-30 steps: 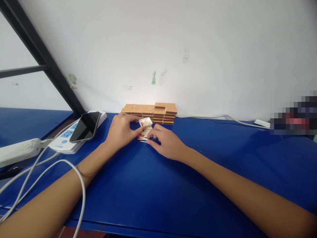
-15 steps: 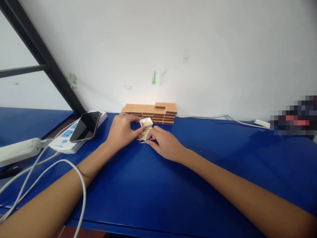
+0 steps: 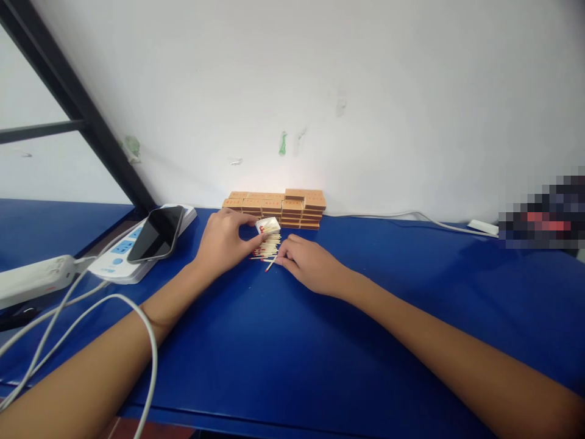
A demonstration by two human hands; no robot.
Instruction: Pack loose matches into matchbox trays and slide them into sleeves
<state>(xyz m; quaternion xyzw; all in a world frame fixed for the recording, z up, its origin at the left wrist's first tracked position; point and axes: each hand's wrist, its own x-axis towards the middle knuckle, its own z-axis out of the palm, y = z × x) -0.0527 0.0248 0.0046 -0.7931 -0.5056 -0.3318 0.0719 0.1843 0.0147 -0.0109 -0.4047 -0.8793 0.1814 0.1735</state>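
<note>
My left hand (image 3: 227, 239) grips a small white matchbox tray (image 3: 273, 225) between thumb and fingers, with a few red-tipped matches inside it. Just in front of the tray lies a loose pile of matches (image 3: 270, 247) on the blue table. My right hand (image 3: 307, 261) is at the pile's right edge, its thumb and index finger pinched on a match (image 3: 270, 266) whose red head points down and left. Behind both hands, against the wall, stand stacked brown matchboxes (image 3: 301, 210).
A phone (image 3: 156, 234) rests on a white power strip (image 3: 132, 272) at the left. White cables (image 3: 152, 353) loop over my left forearm. A dark metal frame (image 3: 82, 116) rises at the left; a thin cable with a white plug (image 3: 483, 228) runs along the wall at the right.
My right hand has drawn slightly to the right, and the match in its pinch now shows at a slant. The left hand keeps its grip on the tray.
</note>
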